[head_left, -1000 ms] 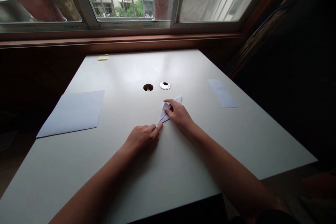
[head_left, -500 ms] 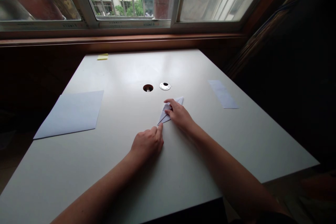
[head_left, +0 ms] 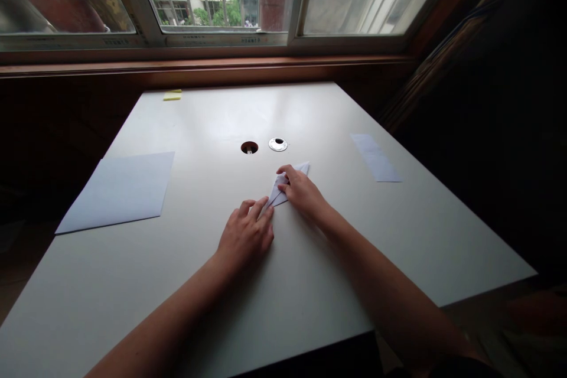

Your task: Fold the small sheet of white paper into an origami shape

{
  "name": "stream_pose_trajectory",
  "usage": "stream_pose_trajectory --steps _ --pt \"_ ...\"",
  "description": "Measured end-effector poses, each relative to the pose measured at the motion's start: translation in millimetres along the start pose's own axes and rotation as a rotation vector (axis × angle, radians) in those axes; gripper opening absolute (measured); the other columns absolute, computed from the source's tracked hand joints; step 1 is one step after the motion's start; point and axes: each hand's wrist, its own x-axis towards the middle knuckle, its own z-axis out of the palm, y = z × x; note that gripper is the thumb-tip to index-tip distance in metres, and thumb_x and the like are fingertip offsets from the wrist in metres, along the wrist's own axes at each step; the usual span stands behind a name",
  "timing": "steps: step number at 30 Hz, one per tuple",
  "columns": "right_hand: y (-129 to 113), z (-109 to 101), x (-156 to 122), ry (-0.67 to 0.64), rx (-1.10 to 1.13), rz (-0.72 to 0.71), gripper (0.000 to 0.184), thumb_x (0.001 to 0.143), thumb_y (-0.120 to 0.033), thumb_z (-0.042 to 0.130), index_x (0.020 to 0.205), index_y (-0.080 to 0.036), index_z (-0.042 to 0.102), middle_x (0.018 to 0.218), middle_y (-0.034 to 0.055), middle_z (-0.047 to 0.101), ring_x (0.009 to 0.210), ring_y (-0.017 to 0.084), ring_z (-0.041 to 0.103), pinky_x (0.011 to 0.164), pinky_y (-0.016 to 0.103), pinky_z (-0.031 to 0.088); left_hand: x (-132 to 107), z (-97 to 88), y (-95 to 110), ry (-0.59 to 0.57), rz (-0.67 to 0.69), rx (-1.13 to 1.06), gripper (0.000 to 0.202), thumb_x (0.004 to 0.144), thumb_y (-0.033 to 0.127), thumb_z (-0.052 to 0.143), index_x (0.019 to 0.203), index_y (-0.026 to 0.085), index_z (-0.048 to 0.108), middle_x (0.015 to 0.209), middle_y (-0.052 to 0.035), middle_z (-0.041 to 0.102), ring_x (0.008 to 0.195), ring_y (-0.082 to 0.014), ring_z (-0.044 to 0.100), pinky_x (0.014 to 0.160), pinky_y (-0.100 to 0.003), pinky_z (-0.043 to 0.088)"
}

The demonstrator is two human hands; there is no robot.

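Note:
A small folded paper (head_left: 279,197), white and roughly triangular, lies on the white table near its middle. My right hand (head_left: 303,190) is closed on its upper part, thumb and forefinger bent against the paper and covering some of the folds. At the near left corner is my left hand (head_left: 247,230), its forefinger and thumb closed about the pointed tip, which they partly hide. The other left fingers are bent above the tabletop.
A large white sheet (head_left: 119,192) lies at the table's left edge. To the right is a narrow paper strip (head_left: 375,158). Yellow sticky notes (head_left: 172,95) sit at the far left corner. Beyond the hands are a round hole (head_left: 249,147) and a metal ring (head_left: 278,144).
My left hand has shifted slightly up and left, and its fingers have spread from a single pressing finger to two at the paper's tip. My right hand has hardly moved.

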Motion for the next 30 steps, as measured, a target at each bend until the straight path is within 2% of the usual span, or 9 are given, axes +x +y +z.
stream_pose_trajectory --steps 4,9,15,20,25,30 --pt "1.2 0.1 1.1 0.017 0.014 -0.036 0.029 0.087 -0.014 0.056 0.114 -0.024 0.057 0.103 0.0052 0.065 0.096 0.021 0.059 0.082 0.033 0.046 1.7 0.0 -7.1 -0.027 0.018 -0.055 0.038 0.093 0.023 0.05 0.13 0.018 0.057 0.138 -0.0093 0.056 0.119 -0.0292 0.047 0.096 -0.046 0.049" --pt "5.0 -0.8 1.0 0.04 0.077 -0.054 0.029 0.086 -0.016 0.058 0.114 -0.023 0.059 0.105 0.005 0.065 0.098 0.02 0.059 0.09 0.036 0.047 1.7 0.9 -11.4 -0.008 0.039 -0.091 0.038 0.092 0.023 0.052 0.13 0.02 0.057 0.136 -0.0096 0.058 0.119 -0.029 0.048 0.098 -0.047 0.048" --pt "12.7 0.8 0.1 0.114 0.164 -0.026 0.036 0.082 -0.017 0.065 0.118 -0.023 0.061 0.105 0.0047 0.057 0.09 0.017 0.06 0.089 0.034 0.051 1.4 2.3 -13.7 -0.01 0.075 -0.125 0.041 0.093 0.021 0.052 0.133 0.02 0.054 0.134 -0.0091 0.059 0.118 -0.0285 0.05 0.098 -0.047 0.048" --pt "17.0 0.3 0.2 0.04 0.213 -0.079 0.039 0.081 -0.018 0.068 0.119 -0.025 0.062 0.105 0.0024 0.057 0.078 0.013 0.06 0.085 0.033 0.053 2.3 2.8 -19.3 -0.042 0.112 -0.12 0.049 0.092 0.019 0.051 0.141 0.019 0.048 0.135 -0.0093 0.059 0.119 -0.0281 0.05 0.1 -0.046 0.046" --pt "13.9 -0.2 -2.0 -0.018 0.278 -0.173 0.04 0.082 -0.019 0.067 0.121 -0.025 0.062 0.109 0.0035 0.057 0.082 0.014 0.061 0.083 0.032 0.054 1.4 1.3 -24.3 -0.073 0.176 -0.048 0.048 0.094 0.021 0.049 0.141 0.022 0.049 0.145 -0.0078 0.052 0.134 -0.0313 0.041 0.1 -0.047 0.043" --pt "10.2 -3.0 -3.8 0.136 0.228 -0.219 0.031 0.086 -0.017 0.062 0.116 -0.024 0.065 0.11 0.0064 0.058 0.1 0.019 0.059 0.094 0.035 0.051 1.0 2.2 -21.5 -0.06 0.109 -0.006 0.043 0.098 0.026 0.044 0.141 0.024 0.05 0.145 -0.005 0.054 0.132 -0.0306 0.044 0.099 -0.047 0.041"
